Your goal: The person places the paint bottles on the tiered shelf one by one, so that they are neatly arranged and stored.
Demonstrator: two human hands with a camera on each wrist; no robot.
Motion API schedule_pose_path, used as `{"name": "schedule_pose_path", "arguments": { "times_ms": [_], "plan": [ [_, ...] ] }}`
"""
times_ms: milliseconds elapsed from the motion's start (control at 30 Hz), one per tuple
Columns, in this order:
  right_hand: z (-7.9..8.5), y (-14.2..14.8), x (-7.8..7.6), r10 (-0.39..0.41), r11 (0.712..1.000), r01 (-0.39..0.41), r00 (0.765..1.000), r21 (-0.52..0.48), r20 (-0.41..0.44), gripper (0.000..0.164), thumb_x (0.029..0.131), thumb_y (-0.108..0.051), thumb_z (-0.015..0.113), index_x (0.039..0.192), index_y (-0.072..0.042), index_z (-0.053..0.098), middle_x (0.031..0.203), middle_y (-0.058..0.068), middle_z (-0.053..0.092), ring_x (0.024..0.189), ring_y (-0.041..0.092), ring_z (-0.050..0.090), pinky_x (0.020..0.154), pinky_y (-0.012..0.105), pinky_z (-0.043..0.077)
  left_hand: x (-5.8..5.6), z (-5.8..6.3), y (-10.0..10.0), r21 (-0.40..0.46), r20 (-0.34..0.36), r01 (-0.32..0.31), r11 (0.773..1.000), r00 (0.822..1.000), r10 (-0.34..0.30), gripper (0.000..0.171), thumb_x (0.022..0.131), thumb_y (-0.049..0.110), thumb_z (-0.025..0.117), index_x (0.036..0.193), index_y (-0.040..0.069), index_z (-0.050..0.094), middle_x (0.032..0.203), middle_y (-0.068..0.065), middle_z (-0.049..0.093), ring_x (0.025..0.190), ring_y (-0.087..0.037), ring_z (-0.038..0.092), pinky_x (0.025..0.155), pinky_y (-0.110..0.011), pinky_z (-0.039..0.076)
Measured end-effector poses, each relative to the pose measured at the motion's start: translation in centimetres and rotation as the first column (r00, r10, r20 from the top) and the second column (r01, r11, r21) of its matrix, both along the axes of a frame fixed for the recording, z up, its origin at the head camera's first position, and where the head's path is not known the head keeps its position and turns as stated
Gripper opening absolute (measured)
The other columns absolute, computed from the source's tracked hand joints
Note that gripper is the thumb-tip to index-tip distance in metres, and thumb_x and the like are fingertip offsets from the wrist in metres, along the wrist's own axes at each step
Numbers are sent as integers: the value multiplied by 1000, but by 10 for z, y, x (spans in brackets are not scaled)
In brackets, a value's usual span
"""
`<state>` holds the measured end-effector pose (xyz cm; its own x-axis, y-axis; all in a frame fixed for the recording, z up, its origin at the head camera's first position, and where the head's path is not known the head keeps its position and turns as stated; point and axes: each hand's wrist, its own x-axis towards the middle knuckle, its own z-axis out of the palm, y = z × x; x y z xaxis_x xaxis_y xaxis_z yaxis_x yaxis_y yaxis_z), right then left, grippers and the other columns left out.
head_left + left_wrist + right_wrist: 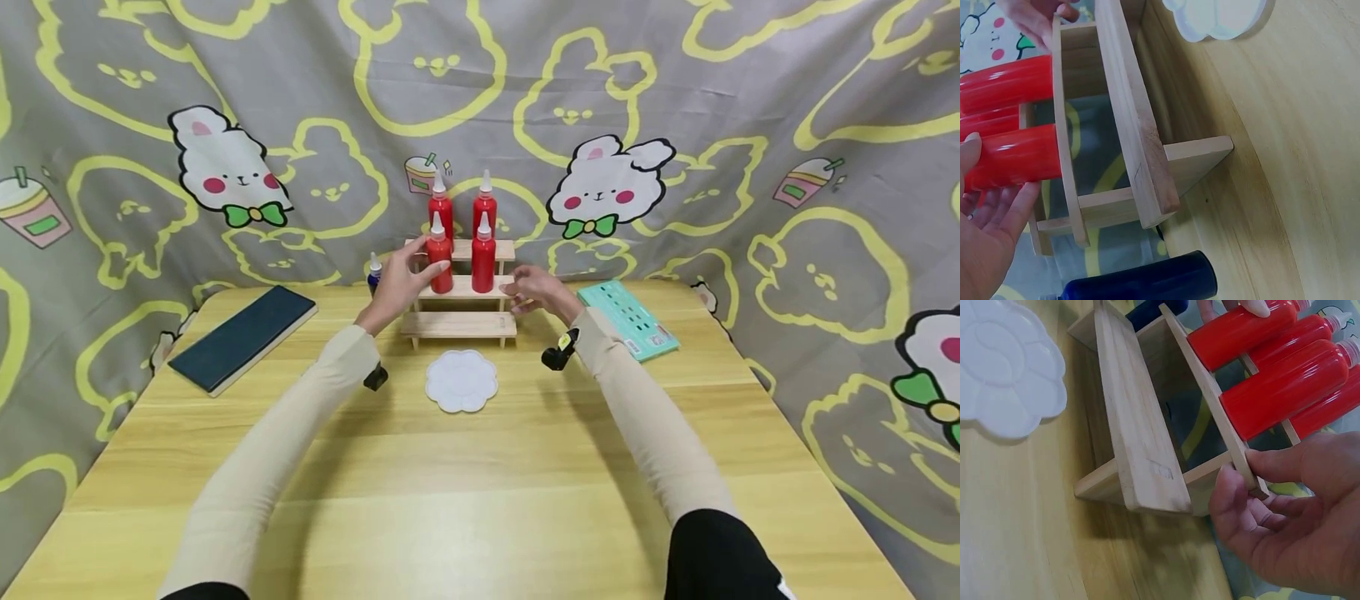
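Note:
A three-step wooden stand (459,324) is at the back of the table. Red squeeze bottles with white nozzles stand upright on it, two on the middle step and two on the top one. My left hand (400,285) holds the left bottle (441,251) on the middle step, thumb in front; in the left wrist view its base meets the step. Beside the right bottle (483,265), my right hand (542,290) pinches the right end of the middle step (1249,470), as the right wrist view shows. The bottom step carries nothing.
A blue bottle (1147,278) stands left of the stand, partly hidden by my left hand in the head view. In front lies a white flower-shaped palette (461,381). A dark book (243,337) lies left, a mint-green package (628,318) right. Patterned cloth (480,75) hangs behind.

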<state>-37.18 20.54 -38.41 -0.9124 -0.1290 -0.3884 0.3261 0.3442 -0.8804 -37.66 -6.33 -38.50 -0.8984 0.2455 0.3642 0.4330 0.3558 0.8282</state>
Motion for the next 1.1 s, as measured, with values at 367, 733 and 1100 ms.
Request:
{"name": "schedule_pose_path", "arguments": {
  "times_ms": [367, 733, 1100],
  "plan": [
    [5, 2, -2, 15, 1000, -15, 1000, -10, 3, 59, 104, -8, 64, 153, 5, 32, 94, 6, 56, 73, 14, 63, 75, 25, 60, 1, 2, 2, -17, -13, -8, 1000, 1000, 8, 62, 100, 22, 74, 155, 7, 50, 140, -17, 65, 127, -34, 66, 101, -47, 58],
    [1, 1, -2, 20, 998, -19, 1000, -57, 20, 50, 105, -10, 63, 146, 1, 37, 87, 4, 54, 73, 14, 62, 81, 30, 58, 5, 6, 1, -19, 16, -42, 999, 999, 42, 55, 99, 24, 76, 146, 7, 56, 133, -17, 67, 123, -31, 65, 102, -47, 56],
    [0, 3, 0, 35, 999, -35, 999, -35, 9, 51, 106, -13, 62, 147, -1, 34, 85, 3, 56, 74, 14, 61, 76, 27, 58, 15, 16, -11, 14, -66, -45, 999, 997, 46, 64, 94, 19, 81, 147, 1, 50, 134, -20, 59, 122, -34, 61, 101, -47, 57]
  ]
}}
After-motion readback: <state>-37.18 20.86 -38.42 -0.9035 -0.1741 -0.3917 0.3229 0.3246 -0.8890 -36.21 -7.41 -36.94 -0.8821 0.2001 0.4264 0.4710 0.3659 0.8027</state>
